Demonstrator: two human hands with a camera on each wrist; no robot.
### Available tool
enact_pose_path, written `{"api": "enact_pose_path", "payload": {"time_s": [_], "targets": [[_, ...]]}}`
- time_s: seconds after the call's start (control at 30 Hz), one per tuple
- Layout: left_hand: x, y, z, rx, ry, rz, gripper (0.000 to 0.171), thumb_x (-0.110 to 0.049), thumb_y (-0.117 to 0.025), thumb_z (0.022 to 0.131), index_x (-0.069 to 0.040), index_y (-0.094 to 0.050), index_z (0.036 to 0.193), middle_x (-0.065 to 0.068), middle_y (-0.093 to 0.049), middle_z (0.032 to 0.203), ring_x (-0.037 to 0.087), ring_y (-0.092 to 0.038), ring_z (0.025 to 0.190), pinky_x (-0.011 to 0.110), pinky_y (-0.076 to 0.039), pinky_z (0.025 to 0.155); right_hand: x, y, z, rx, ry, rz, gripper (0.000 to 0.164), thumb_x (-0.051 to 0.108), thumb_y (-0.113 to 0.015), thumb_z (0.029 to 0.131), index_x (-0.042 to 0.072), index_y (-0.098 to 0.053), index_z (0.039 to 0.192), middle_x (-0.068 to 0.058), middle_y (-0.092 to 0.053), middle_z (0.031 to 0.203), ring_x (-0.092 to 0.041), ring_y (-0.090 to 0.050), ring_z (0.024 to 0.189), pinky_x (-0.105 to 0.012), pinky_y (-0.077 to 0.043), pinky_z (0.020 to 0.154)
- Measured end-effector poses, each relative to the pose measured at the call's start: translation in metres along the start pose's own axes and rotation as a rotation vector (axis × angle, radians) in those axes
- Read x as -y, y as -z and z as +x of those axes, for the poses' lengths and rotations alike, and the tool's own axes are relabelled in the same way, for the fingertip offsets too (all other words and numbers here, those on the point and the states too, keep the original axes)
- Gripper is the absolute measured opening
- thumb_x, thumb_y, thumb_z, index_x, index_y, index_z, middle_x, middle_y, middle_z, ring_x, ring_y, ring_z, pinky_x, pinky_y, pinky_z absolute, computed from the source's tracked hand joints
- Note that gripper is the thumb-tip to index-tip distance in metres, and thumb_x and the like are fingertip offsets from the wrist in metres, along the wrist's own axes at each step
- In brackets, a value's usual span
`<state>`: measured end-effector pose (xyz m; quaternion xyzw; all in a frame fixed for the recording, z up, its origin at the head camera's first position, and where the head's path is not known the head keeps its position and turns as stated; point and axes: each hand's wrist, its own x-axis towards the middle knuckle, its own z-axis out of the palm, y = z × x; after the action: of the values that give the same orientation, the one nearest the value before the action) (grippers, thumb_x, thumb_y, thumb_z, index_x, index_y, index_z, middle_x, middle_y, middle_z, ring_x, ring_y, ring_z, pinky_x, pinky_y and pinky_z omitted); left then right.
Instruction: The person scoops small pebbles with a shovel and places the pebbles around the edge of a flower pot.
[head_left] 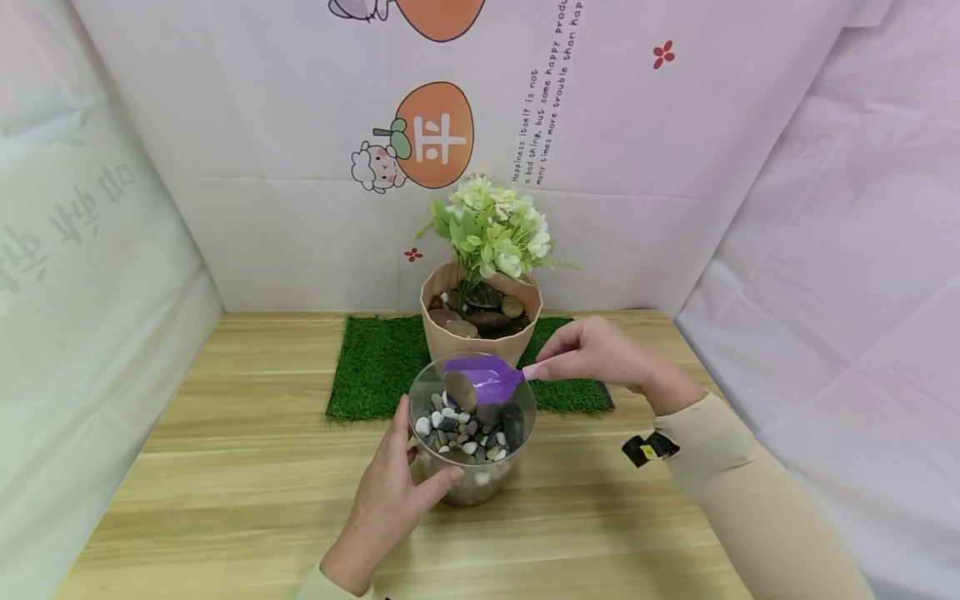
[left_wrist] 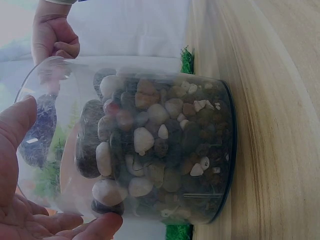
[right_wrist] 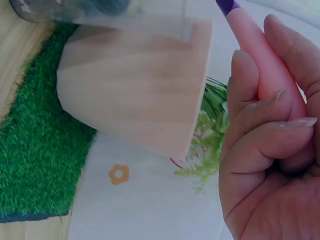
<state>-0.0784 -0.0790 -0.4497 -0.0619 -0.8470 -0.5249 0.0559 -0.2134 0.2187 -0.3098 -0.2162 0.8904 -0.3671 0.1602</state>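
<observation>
A clear round container (head_left: 471, 492) of mixed pebbles (left_wrist: 145, 140) stands on the wooden table. My left hand (head_left: 397, 483) grips its near left side, thumb at the front and fingers round the left. In my right hand (head_left: 592, 358) is a small toy shovel, its pink handle (right_wrist: 265, 60) wrapped by the fingers. The shovel's purple blade (head_left: 495, 377) reaches over the container's mouth. A brownish stone (head_left: 460, 390) shows at the blade's left end; whether it rests on the blade I cannot tell. Behind stands a beige pot (right_wrist: 135, 85) holding larger stones (head_left: 483, 321).
White and green flowers (head_left: 498, 225) rise from the pot. A green turf mat (head_left: 375, 367) lies beneath the pot on the table (head_left: 247, 467). Printed white cloth (head_left: 600, 225) hangs behind and along both sides. A black strap (head_left: 651, 450) is by the right sleeve.
</observation>
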Motion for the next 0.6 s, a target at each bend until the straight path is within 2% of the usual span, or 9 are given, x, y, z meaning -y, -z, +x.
{"api": "enact_pose_path", "payload": {"time_s": [0.3,0.6], "targets": [[0.0,0.0,0.0,0.002,-0.012,-0.008,0.123,-0.053,-0.084,0.084,-0.009,-0.006,0.168,0.021,-0.024,0.17,0.038,-0.046,0.146,0.048,-0.052,0.112,0.004,0.021,-0.007,-0.077,-0.046,-0.023,0.031,0.046,-0.086,0.085,0.019,-0.083,0.1,-0.001,-0.078,0.103,-0.022,-0.069,0.102,-0.037,-0.06,0.088],[0.0,0.0,0.0,0.004,-0.009,-0.008,0.123,-0.055,-0.083,0.084,-0.009,-0.007,0.168,0.02,-0.022,0.171,0.038,-0.046,0.147,0.047,-0.051,0.113,0.001,0.031,-0.01,-0.124,-0.11,-0.055,0.038,0.054,-0.083,0.085,0.021,-0.082,0.104,-0.003,-0.076,0.102,-0.023,-0.068,0.1,-0.038,-0.059,0.087]]}}
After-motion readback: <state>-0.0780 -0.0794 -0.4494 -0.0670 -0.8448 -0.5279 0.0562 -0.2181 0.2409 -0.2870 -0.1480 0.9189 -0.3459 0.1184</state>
